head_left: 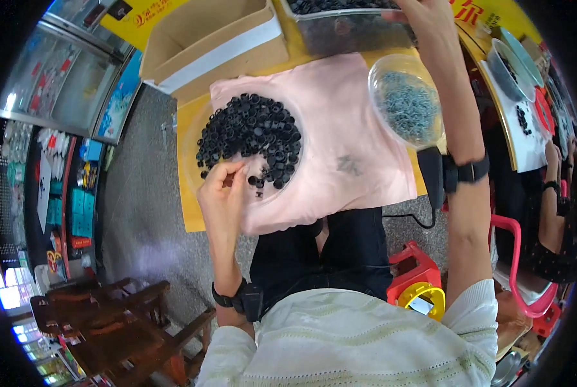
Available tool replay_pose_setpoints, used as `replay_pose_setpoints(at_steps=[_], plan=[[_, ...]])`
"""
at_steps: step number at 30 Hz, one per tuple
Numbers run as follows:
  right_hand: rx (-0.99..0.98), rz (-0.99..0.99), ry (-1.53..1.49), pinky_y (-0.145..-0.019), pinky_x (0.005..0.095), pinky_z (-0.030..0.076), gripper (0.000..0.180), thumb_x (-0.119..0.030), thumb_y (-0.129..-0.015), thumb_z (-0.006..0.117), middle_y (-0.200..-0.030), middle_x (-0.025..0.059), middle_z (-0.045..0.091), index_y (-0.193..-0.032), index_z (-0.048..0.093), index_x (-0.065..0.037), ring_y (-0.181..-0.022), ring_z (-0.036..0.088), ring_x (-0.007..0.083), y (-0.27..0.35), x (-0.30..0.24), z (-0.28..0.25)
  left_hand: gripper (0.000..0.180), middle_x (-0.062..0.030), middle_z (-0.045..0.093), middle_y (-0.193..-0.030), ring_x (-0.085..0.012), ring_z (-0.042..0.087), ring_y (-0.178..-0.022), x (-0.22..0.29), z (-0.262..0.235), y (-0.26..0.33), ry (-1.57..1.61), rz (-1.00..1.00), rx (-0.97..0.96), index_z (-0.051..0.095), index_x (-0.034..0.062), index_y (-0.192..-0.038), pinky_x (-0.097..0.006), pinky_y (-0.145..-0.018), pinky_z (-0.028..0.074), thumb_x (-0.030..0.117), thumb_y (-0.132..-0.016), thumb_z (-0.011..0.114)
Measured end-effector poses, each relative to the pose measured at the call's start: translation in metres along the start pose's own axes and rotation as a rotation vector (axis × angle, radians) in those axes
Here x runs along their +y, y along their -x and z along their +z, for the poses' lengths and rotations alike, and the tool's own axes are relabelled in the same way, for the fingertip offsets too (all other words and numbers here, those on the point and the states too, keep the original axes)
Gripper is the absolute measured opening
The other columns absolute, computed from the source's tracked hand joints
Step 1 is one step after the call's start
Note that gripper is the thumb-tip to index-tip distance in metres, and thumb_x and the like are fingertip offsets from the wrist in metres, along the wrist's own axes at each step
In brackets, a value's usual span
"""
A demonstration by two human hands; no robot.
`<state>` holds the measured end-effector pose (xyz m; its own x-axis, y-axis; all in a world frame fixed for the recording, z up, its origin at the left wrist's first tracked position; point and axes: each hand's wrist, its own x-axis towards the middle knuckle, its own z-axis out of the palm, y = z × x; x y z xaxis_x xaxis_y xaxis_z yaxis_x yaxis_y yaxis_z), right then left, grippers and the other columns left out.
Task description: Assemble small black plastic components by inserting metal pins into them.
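- Left hand [223,193] raised over the near edge of the pink cloth [359,129], thumb and fingertips pinched narrow around something small and dark; too tiny to name with certainty, probably one of the black caps.
- Heap of black ring-shaped caps [253,132] just beyond those fingertips, spread inside a shallow clear dish [195,138] on the left part of the cloth; a few loose caps at the heap's near edge, almost touching the hand.
- Black wrist strap with a small box [240,300] on the left forearm.
- Right hand [424,19] stretched far forward at the top of the view, resting on the rim of a clear rectangular tub [353,32] filled with more dark pieces; fingers partly cut off by the frame, so grip not readable.
- Round clear bowl of small grey metal parts [406,103] just beside the right forearm, on the cloth's right edge, well apart from the cap heap.
- Black band [466,173] around the right wrist, a dark device with a cable hanging beside it.
- Open cardboard box [211,39] beyond the heap, on the yellow table [188,213].
- Another person's arm [553,193] at the far right, near a second table with scattered caps.
- Red stool [414,271] below, next to the dark trousers.
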<state>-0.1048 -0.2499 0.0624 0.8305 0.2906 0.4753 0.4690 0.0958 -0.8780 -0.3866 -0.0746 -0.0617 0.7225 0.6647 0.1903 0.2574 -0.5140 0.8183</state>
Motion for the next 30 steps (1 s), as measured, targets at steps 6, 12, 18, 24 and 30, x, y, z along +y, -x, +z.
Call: replay_pose_setpoints(at_steps=[6, 12, 18, 24, 30], plan=[[-0.203, 0.044, 0.144, -0.053, 0.0191, 0.046, 0.028, -0.007, -0.086, 0.059, -0.093, 0.0006, 0.062, -0.114, 0.061, -0.003, -0.074, 0.056, 0.0043, 0.094, 0.028, -0.013, 0.015, -0.0079, 0.063, -0.079, -0.0138, 0.059, -0.064, 0.006, 0.008, -0.005, -0.011, 0.108, -0.120, 0.066, -0.0002, -0.094, -0.025, -0.059, 0.046, 0.003, -0.079, 0.066], [-0.232, 0.330, 0.088, -0.051, 0.0185, 0.046, 0.025, -0.007, -0.086, 0.060, -0.092, 0.0015, 0.063, -0.111, 0.064, -0.003, -0.070, 0.053, 0.0041, 0.170, 0.015, -0.022, 0.015, -0.0084, 0.063, -0.081, -0.0162, 0.061, -0.063, 0.015, 0.024, -0.009, -0.259, 0.243, -0.146, 0.066, 0.0017, -0.090, -0.026, -0.059, 0.048, 0.004, -0.076, 0.069], [-0.159, 0.548, 0.047, -0.052, 0.0181, 0.046, 0.025, -0.005, -0.086, 0.060, -0.091, 0.0018, 0.063, -0.110, 0.065, -0.003, -0.071, 0.053, 0.0035, 0.215, 0.007, -0.035, 0.014, -0.0100, 0.063, -0.082, -0.0180, 0.062, -0.066, 0.006, 0.010, -0.009, -0.290, 0.151, -0.108, 0.064, -0.0017, -0.090, -0.028, -0.062, 0.048, -0.001, -0.077, 0.063], [-0.188, 0.573, -0.002, -0.051, 0.0180, 0.047, 0.022, -0.006, -0.086, 0.062, -0.090, 0.0023, 0.064, -0.108, 0.065, -0.003, -0.070, 0.054, 0.0035, 0.237, 0.005, -0.034, 0.019, -0.0102, 0.063, -0.081, -0.0174, 0.062, -0.066, 0.000, 0.015, -0.015, -0.232, 0.195, -0.138, 0.065, -0.0017, -0.094, -0.028, -0.062, 0.048, 0.000, -0.075, 0.066], [-0.200, 0.576, -0.003, -0.049, 0.0173, 0.045, 0.020, -0.005, -0.086, 0.062, -0.079, -0.0005, 0.062, -0.106, 0.066, -0.002, -0.063, 0.051, 0.0023, 0.250, 0.000, -0.028, 0.020, -0.0132, 0.063, -0.084, -0.0260, 0.064, -0.074, 0.000, 0.020, -0.018, -0.291, 0.190, -0.172, 0.064, -0.0017, -0.093, -0.034, -0.067, 0.050, 0.003, -0.074, 0.068]])
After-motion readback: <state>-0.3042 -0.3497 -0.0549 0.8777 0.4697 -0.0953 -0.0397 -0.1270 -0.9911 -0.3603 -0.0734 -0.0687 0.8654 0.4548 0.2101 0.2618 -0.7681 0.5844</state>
